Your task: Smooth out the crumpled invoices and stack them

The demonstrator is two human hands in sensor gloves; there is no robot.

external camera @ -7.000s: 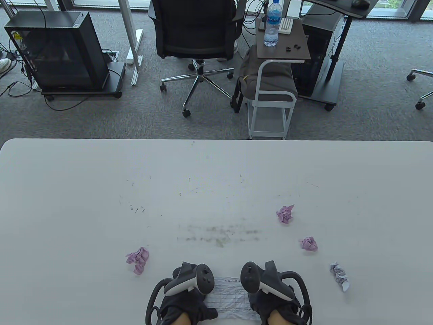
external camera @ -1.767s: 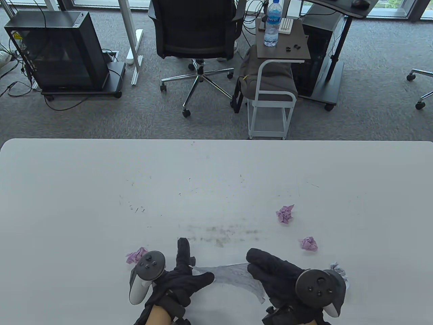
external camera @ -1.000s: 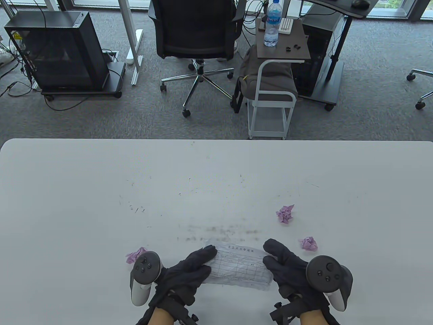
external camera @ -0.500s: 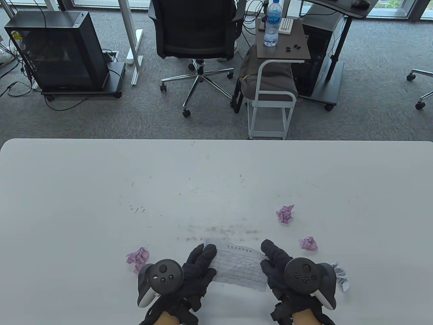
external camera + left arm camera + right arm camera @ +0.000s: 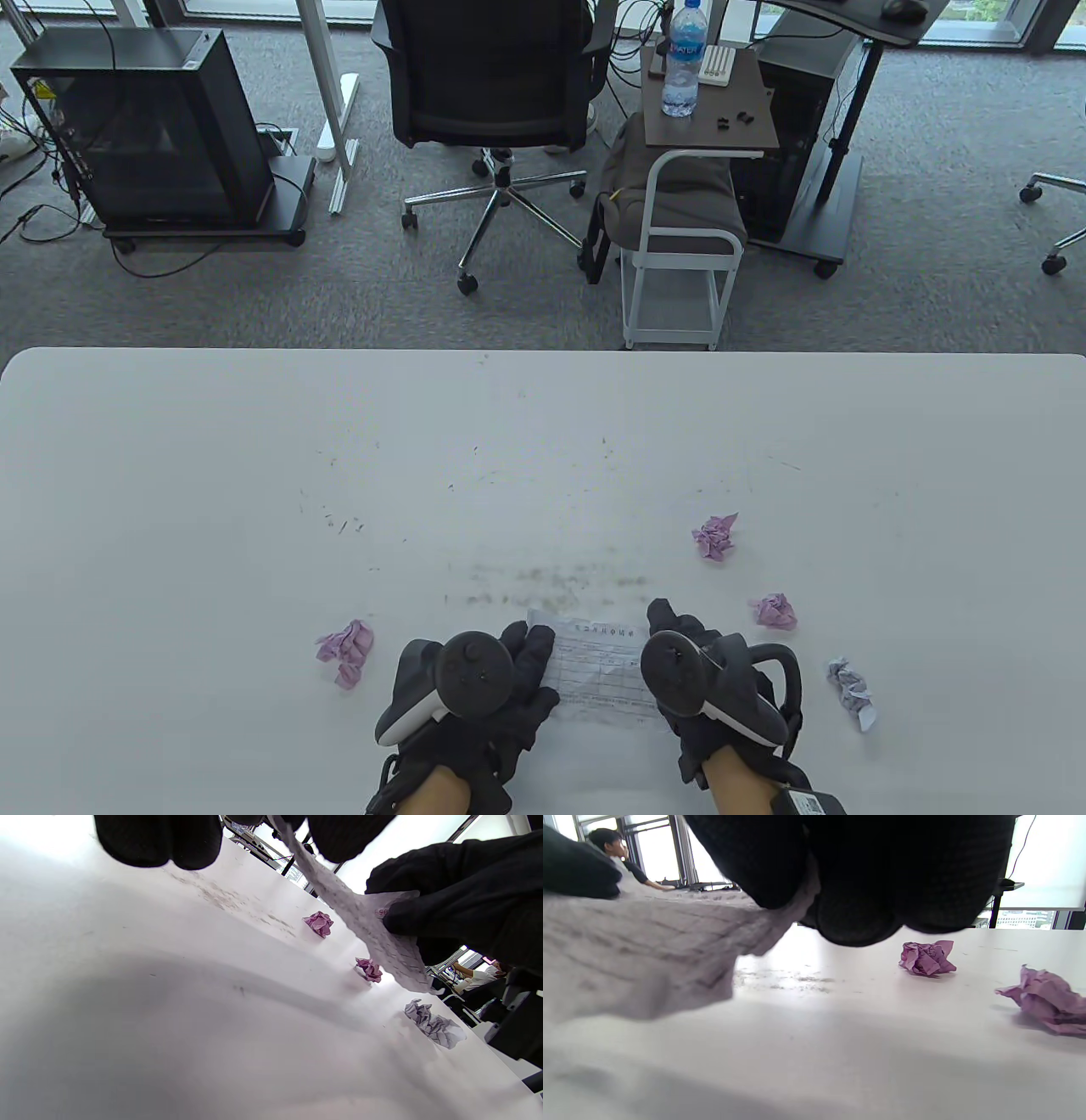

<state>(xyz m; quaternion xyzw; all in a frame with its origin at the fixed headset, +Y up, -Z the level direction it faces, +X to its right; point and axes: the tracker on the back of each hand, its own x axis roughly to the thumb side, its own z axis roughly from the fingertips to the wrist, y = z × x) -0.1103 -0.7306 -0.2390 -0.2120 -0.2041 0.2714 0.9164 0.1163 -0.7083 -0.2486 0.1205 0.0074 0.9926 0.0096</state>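
Both hands, left point(image 5: 509, 679) and right point(image 5: 696, 671), pinching the ends of one unfolded white invoice point(image 5: 604, 671), held taut just above the desk point(image 5: 543, 441). No stack begun. Left to flatten: three pink wads point(image 5: 346, 649) point(image 5: 715, 536) point(image 5: 774, 610) and one white wad point(image 5: 851, 693).

white table point(image 5: 254, 475) with grey smudges, black gloves point(image 5: 517, 679), white sheet point(image 5: 604, 671) with a printed grid, three purple paper balls point(image 5: 715, 536), one pale lavender-grey ball point(image 5: 851, 692)

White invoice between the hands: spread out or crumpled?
Spread out: white invoice stretched between left hand and right hand, held above the table.
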